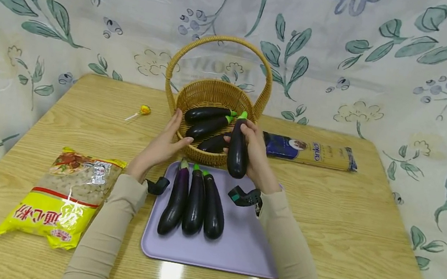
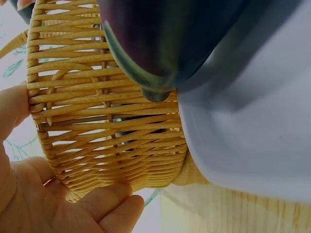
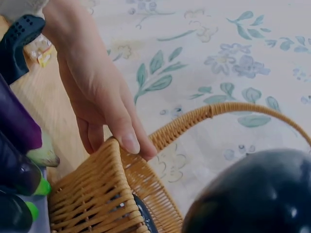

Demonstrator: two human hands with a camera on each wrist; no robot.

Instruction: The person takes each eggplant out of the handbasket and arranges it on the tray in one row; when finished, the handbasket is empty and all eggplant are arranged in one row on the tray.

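Note:
In the head view my right hand grips an eggplant by its side, green stem up, over the front right of a wicker basket. Its dark rounded end looms large in the right wrist view. My left hand holds the basket's left rim, thumb over the edge and fingers along the outer wall. Inside lie three eggplants, one partly hidden by the right hand. Three more eggplants lie side by side on a lilac tray before the basket.
A yellow bag of pasta lies left of the tray. Behind it is a yellow-wrapped lollipop. A long pasta packet lies right of the basket. The basket's tall handle arches near a floral curtain.

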